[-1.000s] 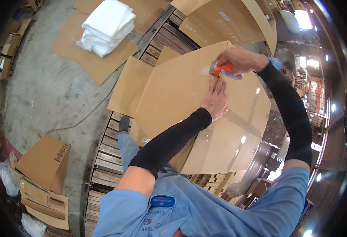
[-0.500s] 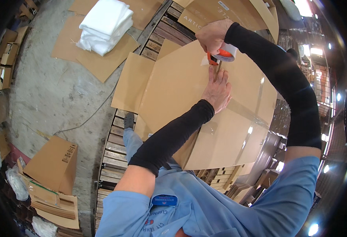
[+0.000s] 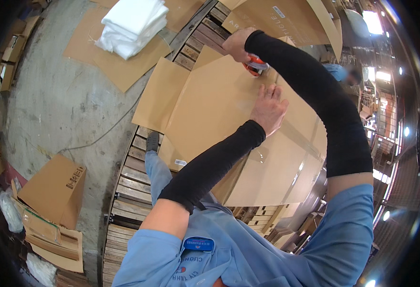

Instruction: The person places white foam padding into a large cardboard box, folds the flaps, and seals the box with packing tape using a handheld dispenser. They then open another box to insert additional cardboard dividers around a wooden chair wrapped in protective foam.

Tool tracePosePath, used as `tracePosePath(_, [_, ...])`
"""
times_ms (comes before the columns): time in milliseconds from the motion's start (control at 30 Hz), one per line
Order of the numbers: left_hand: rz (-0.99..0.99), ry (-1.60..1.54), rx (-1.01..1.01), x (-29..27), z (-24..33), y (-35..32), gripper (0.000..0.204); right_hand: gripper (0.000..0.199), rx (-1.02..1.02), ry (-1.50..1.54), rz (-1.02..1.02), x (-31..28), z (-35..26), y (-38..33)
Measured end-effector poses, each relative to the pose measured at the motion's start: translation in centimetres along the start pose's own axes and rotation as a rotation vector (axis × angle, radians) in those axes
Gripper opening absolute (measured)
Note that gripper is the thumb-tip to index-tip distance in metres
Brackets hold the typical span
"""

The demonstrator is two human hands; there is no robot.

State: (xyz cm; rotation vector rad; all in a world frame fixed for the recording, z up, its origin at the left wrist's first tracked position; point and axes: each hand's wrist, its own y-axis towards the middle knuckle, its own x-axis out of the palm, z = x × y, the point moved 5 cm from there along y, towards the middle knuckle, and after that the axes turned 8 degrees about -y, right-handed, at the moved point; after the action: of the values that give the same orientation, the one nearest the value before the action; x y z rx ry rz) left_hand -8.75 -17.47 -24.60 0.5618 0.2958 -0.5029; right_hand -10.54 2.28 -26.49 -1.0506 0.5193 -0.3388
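Observation:
A large brown cardboard box [image 3: 210,103] lies in front of me, its side flap [image 3: 159,95] folded out to the left. My right hand [image 3: 238,44] is closed around an orange-red tape dispenser [image 3: 254,67] at the far part of the box top, partly hidden by the hand and the black sleeve. Just nearer to me, my left hand [image 3: 269,110] rests on the cardboard with its fingers apart and holds nothing. Clear tape [image 3: 296,177] shines along the nearer right part of the box.
The box sits on a slatted wooden roller conveyor [image 3: 140,155]. Another open carton [image 3: 277,21] stands beyond it. On the floor to the left are folded white sheets [image 3: 132,24] on flat cardboard, a cable, and a tilted carton [image 3: 54,189]. Another person [image 3: 336,72] is at the far right.
My right hand has moved left and a little farther away with the tape dispenser, tilting it. The gap between the dispenser and my left fingertips has widened.

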Motion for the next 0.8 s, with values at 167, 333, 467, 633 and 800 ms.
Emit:
tracePosePath(167, [0.028,0.065,-0.036,0.4,-0.5,0.2,0.025,0.033,-0.082,-0.081,-0.139,-4.5,0.6,0.4])
tracePosePath(333, [0.007,0.048,-0.087,1.6,-0.4,0.5,0.024,0.032,-0.038,-0.12,-0.155,-3.5,0.8,2.5])
tracePosePath(467, [-0.048,0.057,-0.096,1.6,-0.8,0.5,0.024,0.03,-0.15,0.074,-0.127,-4.9,2.6,-0.1])
tracePosePath(633, [-0.075,0.061,-0.085,1.7,-0.1,0.5,0.026,0.035,-0.124,0.243,0.042,-8.4,4.3,-4.7])
tracePosePath(800, [-0.044,0.039,-0.088,0.7,-0.1,0.4,0.031,0.041,-0.302,0.776,0.467,-17.5,6.4,-10.9])
